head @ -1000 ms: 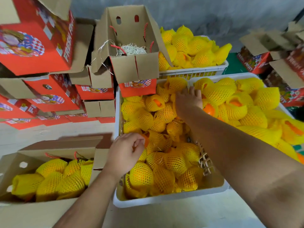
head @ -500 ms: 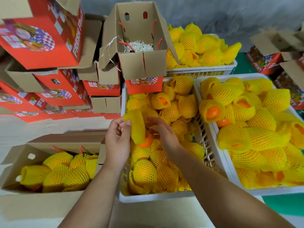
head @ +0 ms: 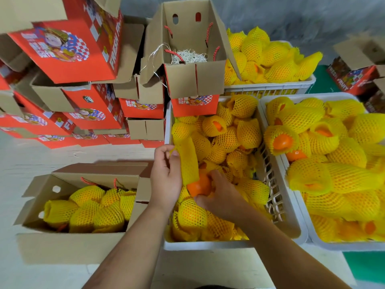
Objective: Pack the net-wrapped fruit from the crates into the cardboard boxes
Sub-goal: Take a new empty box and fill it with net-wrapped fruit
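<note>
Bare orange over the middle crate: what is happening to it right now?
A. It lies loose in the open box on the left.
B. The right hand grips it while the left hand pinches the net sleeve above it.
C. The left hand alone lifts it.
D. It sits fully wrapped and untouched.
B: the right hand curls round the bare orange, and the left hand pinches the top of the yellow net sleeve standing above it.

Both my forearms are bare right down to the bottom of the view, with no sleeve or cuff showing. My left hand (head: 165,178) has no ring, watch or glove on it, nor has my right hand (head: 220,197). My fingernails are cut short and plain, unpainted.
</note>
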Demonstrator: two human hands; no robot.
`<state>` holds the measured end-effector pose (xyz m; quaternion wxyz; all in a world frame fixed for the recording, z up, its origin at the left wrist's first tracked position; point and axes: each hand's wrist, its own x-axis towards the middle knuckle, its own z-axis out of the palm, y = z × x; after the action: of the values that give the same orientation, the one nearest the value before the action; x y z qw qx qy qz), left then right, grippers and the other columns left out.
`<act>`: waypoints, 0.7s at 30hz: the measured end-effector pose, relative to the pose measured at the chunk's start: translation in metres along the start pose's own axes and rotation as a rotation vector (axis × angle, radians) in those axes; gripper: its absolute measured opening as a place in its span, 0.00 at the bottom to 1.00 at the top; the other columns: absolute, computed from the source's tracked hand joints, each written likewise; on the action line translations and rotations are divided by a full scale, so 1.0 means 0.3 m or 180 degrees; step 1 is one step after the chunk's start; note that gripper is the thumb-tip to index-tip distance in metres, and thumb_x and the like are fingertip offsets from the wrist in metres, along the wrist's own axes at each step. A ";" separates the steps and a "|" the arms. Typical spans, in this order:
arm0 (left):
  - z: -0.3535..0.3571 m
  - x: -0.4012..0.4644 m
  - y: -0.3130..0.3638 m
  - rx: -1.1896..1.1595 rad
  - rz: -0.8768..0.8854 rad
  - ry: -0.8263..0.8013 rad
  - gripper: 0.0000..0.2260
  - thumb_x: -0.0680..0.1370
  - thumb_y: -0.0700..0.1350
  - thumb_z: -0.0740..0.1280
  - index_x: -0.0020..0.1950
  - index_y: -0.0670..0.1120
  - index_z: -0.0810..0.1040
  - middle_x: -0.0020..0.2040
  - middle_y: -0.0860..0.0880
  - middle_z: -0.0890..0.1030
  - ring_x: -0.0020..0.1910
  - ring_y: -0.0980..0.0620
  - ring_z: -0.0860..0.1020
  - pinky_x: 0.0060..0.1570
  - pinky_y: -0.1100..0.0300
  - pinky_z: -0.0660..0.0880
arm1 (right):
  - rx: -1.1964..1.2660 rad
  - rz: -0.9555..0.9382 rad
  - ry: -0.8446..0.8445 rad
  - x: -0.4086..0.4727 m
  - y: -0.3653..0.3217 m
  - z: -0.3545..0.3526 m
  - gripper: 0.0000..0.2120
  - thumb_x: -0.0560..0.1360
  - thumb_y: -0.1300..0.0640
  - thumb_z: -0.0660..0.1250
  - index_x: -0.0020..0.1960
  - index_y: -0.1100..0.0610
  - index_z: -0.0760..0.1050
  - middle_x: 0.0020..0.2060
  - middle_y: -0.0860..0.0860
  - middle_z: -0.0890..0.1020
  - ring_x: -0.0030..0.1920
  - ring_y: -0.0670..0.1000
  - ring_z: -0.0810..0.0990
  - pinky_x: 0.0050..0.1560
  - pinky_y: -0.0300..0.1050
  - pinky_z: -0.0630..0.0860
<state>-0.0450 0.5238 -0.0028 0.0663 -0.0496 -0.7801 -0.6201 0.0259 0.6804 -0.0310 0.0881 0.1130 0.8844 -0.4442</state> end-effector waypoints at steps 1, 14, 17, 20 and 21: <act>0.007 0.001 0.003 -0.0048 -0.0021 0.0019 0.02 0.85 0.53 0.61 0.53 0.59 0.71 0.35 0.53 0.72 0.32 0.58 0.69 0.31 0.55 0.68 | 0.0145 -0.0091 -0.0064 -0.031 0.005 -0.001 0.29 0.61 0.37 0.72 0.58 0.42 0.67 0.54 0.41 0.73 0.51 0.43 0.74 0.48 0.44 0.70; 0.005 -0.035 0.018 0.0482 0.0353 -0.0958 0.13 0.83 0.54 0.67 0.41 0.50 0.78 0.71 0.56 0.72 0.74 0.62 0.67 0.64 0.75 0.63 | 0.1687 -0.0528 0.0275 -0.117 -0.026 -0.060 0.31 0.61 0.41 0.72 0.63 0.41 0.71 0.64 0.47 0.68 0.55 0.32 0.74 0.47 0.29 0.74; -0.013 -0.025 0.044 -0.0061 -0.0228 -0.1058 0.11 0.80 0.54 0.70 0.40 0.51 0.79 0.70 0.61 0.72 0.76 0.61 0.66 0.68 0.67 0.64 | 0.1836 -0.0438 0.0295 -0.115 -0.021 -0.066 0.31 0.62 0.45 0.74 0.64 0.43 0.71 0.63 0.50 0.68 0.52 0.30 0.74 0.47 0.26 0.73; -0.015 -0.056 0.063 -0.0562 -0.0582 -0.0992 0.15 0.80 0.52 0.72 0.38 0.46 0.77 0.38 0.50 0.74 0.42 0.46 0.76 0.46 0.55 0.73 | 0.1841 -0.0434 0.0377 -0.117 -0.027 -0.063 0.27 0.64 0.50 0.72 0.62 0.46 0.71 0.60 0.51 0.69 0.48 0.31 0.75 0.45 0.27 0.73; -0.014 -0.067 0.064 -0.0622 -0.0583 -0.0927 0.16 0.79 0.53 0.72 0.38 0.44 0.77 0.35 0.45 0.70 0.36 0.47 0.69 0.40 0.58 0.70 | 0.1872 -0.0444 0.0427 -0.118 -0.030 -0.063 0.26 0.64 0.49 0.72 0.61 0.46 0.71 0.57 0.51 0.71 0.46 0.33 0.76 0.43 0.29 0.74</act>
<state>-0.0219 0.5243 0.0131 -0.1090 -0.0739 -0.7188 -0.6826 0.0563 0.6861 -0.0039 -0.0376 0.1017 0.7274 -0.6776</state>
